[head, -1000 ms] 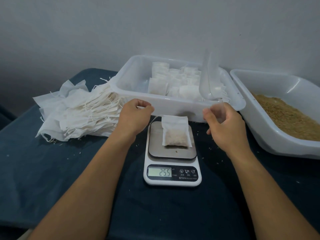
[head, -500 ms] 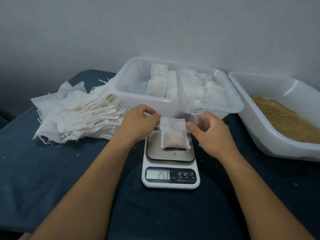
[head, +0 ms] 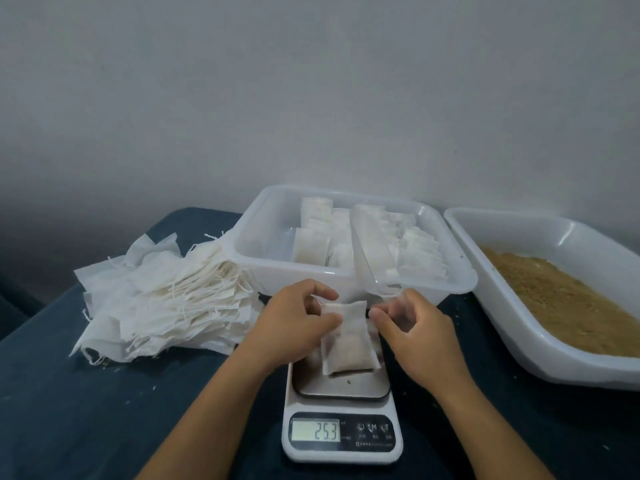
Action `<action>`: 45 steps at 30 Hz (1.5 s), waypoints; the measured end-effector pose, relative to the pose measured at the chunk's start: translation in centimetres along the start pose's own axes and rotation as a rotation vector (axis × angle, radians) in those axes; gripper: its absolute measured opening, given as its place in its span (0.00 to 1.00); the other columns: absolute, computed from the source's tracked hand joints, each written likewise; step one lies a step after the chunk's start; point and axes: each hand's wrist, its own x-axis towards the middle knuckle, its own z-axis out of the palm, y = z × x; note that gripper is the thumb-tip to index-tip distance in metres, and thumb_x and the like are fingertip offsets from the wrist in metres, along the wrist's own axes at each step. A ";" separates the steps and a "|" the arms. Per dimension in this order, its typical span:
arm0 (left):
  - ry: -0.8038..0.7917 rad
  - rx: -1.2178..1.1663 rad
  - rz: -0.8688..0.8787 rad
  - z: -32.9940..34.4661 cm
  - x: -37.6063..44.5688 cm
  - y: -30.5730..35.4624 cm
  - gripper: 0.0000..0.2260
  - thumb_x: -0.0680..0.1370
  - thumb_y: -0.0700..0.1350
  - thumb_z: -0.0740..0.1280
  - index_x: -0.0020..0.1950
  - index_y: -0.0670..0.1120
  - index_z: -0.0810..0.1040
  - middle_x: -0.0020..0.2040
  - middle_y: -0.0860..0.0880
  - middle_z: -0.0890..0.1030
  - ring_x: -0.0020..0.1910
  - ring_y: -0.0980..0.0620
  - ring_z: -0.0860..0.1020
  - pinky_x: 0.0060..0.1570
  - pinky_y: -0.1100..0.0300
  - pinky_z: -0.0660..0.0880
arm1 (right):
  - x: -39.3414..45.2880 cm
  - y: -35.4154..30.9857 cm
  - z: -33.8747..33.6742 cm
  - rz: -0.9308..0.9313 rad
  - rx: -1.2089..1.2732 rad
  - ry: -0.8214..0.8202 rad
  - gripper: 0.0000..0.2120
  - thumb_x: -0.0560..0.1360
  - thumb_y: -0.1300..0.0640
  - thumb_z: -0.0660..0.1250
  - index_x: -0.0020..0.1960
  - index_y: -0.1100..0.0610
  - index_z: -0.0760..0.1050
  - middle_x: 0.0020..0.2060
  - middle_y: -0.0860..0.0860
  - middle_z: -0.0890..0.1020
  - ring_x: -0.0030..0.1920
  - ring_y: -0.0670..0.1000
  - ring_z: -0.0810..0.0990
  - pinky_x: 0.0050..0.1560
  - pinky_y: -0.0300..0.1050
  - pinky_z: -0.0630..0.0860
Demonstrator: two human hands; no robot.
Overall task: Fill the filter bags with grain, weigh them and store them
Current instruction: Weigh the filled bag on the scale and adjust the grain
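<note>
A filled filter bag [head: 348, 341] lies on the steel plate of a white kitchen scale [head: 341, 434], whose display reads 25.3. My left hand [head: 294, 323] pinches the bag's top left corner between thumb and fingers. My right hand [head: 415, 330] is curled at the bag's top right corner, its fingertips pinching the edge there. Behind the scale stands a clear storage tub [head: 249, 237] holding several filled bags in rows. A white tub [head: 519, 341] of brown grain [head: 561, 299] sits to the right.
A pile of empty filter bags [head: 166, 299] with loose strings lies left of the storage tub. A clear plastic scoop [head: 370, 265] lies across the storage tub. Stray grains dot the dark tabletop. A pale wall stands close behind.
Both hands have come in from the sides to the bag's top corners. The scale reading dropped from 25.5 to 25.3. The scoop now lies flat in the tub.
</note>
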 end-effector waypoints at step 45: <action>0.054 0.610 -0.194 -3.4 15.4 4.2 0.05 0.78 0.37 0.62 0.48 0.41 0.78 0.51 0.42 0.85 0.53 0.43 0.83 0.54 0.51 0.79 | 0.3 -0.6 -2.7 0.021 0.146 0.239 0.12 0.76 0.47 0.72 0.39 0.49 0.73 0.33 0.46 0.82 0.31 0.48 0.81 0.34 0.46 0.79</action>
